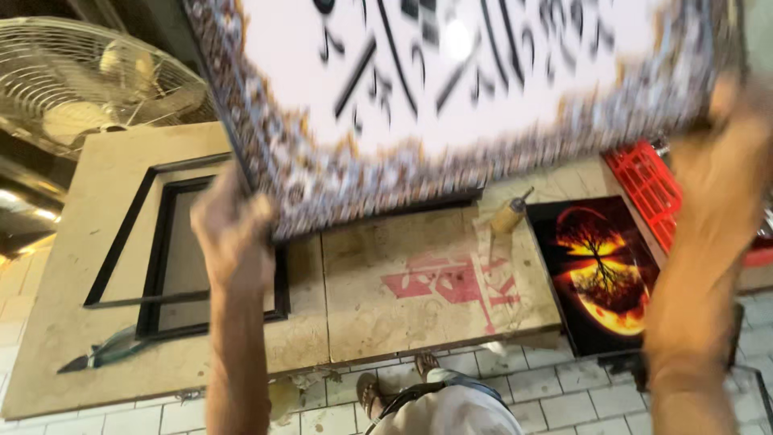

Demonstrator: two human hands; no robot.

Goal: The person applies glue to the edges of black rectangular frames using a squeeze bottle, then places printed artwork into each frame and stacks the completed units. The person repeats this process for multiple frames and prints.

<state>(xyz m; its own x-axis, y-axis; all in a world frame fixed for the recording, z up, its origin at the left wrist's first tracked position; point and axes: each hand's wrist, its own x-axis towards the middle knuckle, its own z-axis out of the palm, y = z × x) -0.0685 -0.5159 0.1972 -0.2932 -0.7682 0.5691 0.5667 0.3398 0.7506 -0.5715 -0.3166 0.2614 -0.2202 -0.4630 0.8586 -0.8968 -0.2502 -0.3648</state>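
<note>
Framed panel [483, 80] held aloft over tabletop [403, 290], gripped by left hand [233, 229] and right hand [725, 153]; mid-lift, steady lowering needed next

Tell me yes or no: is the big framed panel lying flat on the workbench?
No: both the left hand and right hand hold the framed panel up above the workbench.

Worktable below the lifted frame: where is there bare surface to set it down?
The worktable is bare between the black frames at left and the tree picture at right. Left hand and right hand hold the big ornate frame. Crowded at left, with a brush.
</note>
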